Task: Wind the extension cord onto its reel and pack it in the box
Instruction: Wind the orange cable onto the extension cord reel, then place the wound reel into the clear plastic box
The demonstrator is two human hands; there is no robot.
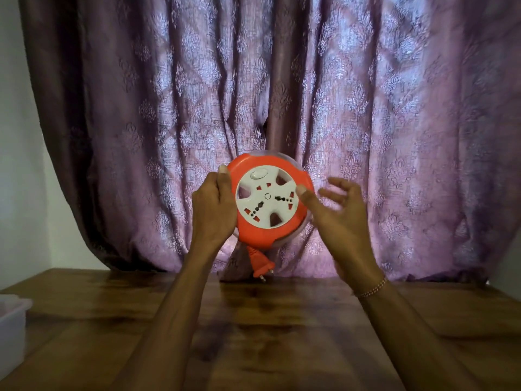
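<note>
I hold a round orange extension cord reel [269, 235] upright in the air above the table, its white socket face [267, 197] turned toward me. My left hand [215, 206] grips the reel's left rim. My right hand [335, 210] is at the right side, thumb resting on the white face's edge, the other fingers spread and blurred. An orange plug [259, 263] hangs on a short piece of cord below the reel. I see no loose cord beyond that.
A wooden table [282, 334] stretches below my arms. A white plastic box [11, 320] sits at the table's left edge, partly cut off. A purple patterned curtain [282, 94] hangs close behind the table.
</note>
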